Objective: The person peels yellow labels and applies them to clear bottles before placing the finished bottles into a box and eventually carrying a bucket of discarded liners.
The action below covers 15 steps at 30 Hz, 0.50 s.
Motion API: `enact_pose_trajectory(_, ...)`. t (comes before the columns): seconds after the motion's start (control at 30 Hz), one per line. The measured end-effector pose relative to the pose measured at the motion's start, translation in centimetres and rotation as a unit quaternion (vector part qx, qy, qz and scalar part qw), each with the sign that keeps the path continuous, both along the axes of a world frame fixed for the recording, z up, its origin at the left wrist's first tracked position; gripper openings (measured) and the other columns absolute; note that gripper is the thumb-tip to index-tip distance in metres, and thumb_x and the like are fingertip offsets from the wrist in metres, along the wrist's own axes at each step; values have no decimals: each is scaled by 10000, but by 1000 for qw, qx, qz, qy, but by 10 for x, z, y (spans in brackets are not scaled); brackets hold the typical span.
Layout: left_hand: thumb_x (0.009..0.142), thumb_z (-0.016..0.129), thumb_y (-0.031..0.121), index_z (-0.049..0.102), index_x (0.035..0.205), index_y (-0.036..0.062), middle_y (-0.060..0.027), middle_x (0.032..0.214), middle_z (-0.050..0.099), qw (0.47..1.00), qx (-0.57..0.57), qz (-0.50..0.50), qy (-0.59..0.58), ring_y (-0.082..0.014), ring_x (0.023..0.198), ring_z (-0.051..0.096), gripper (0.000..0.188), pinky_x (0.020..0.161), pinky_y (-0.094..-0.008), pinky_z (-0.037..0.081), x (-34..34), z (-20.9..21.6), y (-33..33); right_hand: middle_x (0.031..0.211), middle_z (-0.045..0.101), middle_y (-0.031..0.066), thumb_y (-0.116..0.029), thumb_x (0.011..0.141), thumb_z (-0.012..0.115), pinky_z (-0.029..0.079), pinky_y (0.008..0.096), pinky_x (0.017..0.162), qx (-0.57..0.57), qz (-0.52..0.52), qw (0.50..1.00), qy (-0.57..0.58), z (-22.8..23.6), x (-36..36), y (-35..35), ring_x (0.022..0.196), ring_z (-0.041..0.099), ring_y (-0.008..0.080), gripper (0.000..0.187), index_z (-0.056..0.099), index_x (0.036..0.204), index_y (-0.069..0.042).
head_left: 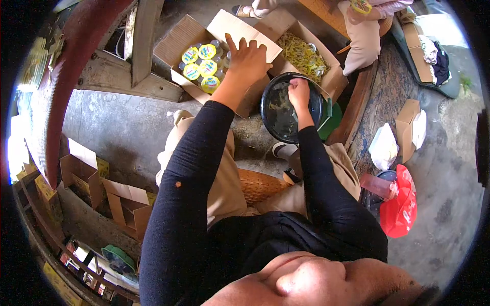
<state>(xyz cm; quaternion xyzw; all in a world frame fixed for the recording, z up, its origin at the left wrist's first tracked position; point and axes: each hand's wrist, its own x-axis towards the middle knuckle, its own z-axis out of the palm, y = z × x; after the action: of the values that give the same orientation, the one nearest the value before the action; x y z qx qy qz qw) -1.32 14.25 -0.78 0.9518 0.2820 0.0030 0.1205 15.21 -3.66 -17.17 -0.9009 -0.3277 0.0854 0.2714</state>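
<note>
My left hand (247, 60) is stretched out with fingers apart over an open cardboard box (176, 43). That box holds several small cups with yellow foil lids (200, 65). The hand rests on or just above the box flap and holds nothing that I can see. My right hand (299, 93) is closed on the rim of a black round basin (278, 109), which is tilted toward me. A second open cardboard box (334, 76) behind the basin is full of small yellow packets (302, 53).
I sit on a woven stool (258, 184) on a concrete floor. Small empty cartons (81, 171) lie at lower left. A red plastic bag (400, 206) and white bag (383, 148) lie at right. Another person's legs (360, 35) are at the top, and a wooden frame (138, 46) stands upper left.
</note>
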Motion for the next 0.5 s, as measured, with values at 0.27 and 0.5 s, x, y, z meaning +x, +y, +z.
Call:
enact_pose_trajectory(0.27,848,629,436,587,1161,79,-166,1228,570,1000,4,-9,-16,-380,1267,451,476,1040,-743,98,1,-2,-1,1483,275,275,-290,764,684,313,389,1126,-299,57,934,186,-49,-30,-21,1358,322,414,744,395,1406,-51)
enact_pose_trajectory(0.5,779,706,393,644,1048,64,-157,1125,613,995,17,8,-96,-384,1199,488,430,1053,-733,67,1,-10,-2,1042,647,242,-137,774,605,490,442,890,-302,109,943,86,-75,-27,-27,1009,612,398,243,694,988,-66)
